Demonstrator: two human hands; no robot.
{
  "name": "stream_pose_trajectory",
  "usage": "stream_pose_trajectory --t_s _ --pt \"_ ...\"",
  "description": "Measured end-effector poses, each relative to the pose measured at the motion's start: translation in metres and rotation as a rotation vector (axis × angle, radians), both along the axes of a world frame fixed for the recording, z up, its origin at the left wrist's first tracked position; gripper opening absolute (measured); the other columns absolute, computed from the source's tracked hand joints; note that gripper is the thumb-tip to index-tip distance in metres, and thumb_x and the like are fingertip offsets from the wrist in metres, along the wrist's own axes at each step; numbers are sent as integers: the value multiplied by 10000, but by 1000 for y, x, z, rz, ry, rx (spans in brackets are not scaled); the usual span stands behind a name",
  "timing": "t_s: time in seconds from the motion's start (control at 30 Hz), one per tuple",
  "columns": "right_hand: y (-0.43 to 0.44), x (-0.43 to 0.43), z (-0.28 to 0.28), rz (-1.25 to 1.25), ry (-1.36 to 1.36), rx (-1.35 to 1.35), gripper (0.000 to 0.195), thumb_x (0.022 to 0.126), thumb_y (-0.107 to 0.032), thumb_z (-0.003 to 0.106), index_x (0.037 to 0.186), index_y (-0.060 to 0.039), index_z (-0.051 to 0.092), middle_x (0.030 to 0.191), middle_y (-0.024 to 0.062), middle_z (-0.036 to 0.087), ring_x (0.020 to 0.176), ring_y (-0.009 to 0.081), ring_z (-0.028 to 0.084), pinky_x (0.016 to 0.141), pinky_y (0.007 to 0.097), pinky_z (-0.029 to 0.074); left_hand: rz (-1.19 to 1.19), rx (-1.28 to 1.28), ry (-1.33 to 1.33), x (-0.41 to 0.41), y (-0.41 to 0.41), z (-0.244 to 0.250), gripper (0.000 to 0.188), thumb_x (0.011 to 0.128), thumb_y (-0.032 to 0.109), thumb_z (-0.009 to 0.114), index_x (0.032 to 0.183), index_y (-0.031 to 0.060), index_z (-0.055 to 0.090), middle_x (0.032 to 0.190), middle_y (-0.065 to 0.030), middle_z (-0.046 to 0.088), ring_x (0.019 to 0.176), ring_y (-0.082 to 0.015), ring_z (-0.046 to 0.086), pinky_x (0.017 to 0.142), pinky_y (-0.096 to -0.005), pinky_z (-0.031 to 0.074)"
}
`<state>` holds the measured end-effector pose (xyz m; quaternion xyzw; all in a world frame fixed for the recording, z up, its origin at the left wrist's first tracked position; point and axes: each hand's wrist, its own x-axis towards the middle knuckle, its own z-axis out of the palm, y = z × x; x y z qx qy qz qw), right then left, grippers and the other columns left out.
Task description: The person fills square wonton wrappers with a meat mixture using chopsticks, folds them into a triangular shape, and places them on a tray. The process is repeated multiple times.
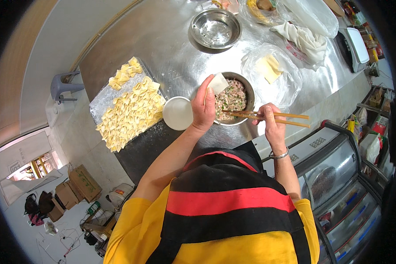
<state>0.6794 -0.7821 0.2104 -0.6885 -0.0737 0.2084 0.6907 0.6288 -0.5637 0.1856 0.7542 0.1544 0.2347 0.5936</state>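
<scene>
My left hand (203, 109) holds a square dough wrapper (218, 83) between thumb and fingers, above the left rim of a metal bowl (250, 95). Inside the bowl lies minced meat filling (236, 95) flecked with green. In my right hand (271, 122) is a pair of wooden chopsticks (287, 118), their tips down at the filling. A white bowl (178, 114) stands left of my left hand, partly behind it. Farther left, folded wontons (132, 112) cover most of a floured tray (100, 103). Right of the filling, a stack of yellowish wrappers (269, 68) lies on a clear plastic bag (292, 90).
A wide steel basin (216, 29) stands at the back of the steel table (145, 43). A white cloth (305, 43), plastic bags (312, 15) and a scale (356, 49) line the back right. A glass-topped freezer (333, 161) stands at my right, a grey stool (66, 86) past the table's left edge.
</scene>
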Motion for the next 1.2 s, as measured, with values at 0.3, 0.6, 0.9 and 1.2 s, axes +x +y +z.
stream_pose_trajectory --t_s 0.3,0.6,0.9,1.2 --pt "0 9 -10 -91 198 84 355 1040 -289 462 876 10 562 713 79 603 580 158 627 543 266 521 60 -12 19 2 -4 -5 395 1017 197 396 1322 -20 521 1179 -195 636 1081 -254 613 939 -325 455" --pt "-2 25 -6 -133 335 147 395 1027 -343 470 822 -16 552 652 93 590 499 192 614 461 282 516 70 -94 26 3 -3 -1 406 1017 206 391 1315 -36 522 1167 -166 634 1072 -212 594 944 -310 445" --pt "-12 24 17 -185 152 87 400 1037 -322 457 835 9 558 661 93 592 529 178 617 517 279 519 112 -318 86 3 8 4 404 1016 218 405 1290 -52 528 1181 -138 622 1102 -194 563 967 -300 427" --pt "2 16 -3 -48 139 -10 378 1034 -306 470 827 -1 558 659 74 583 518 173 606 506 281 498 143 -232 43 3 -1 0 385 1017 202 410 1283 -48 530 1187 -131 620 1096 -193 562 964 -301 425"
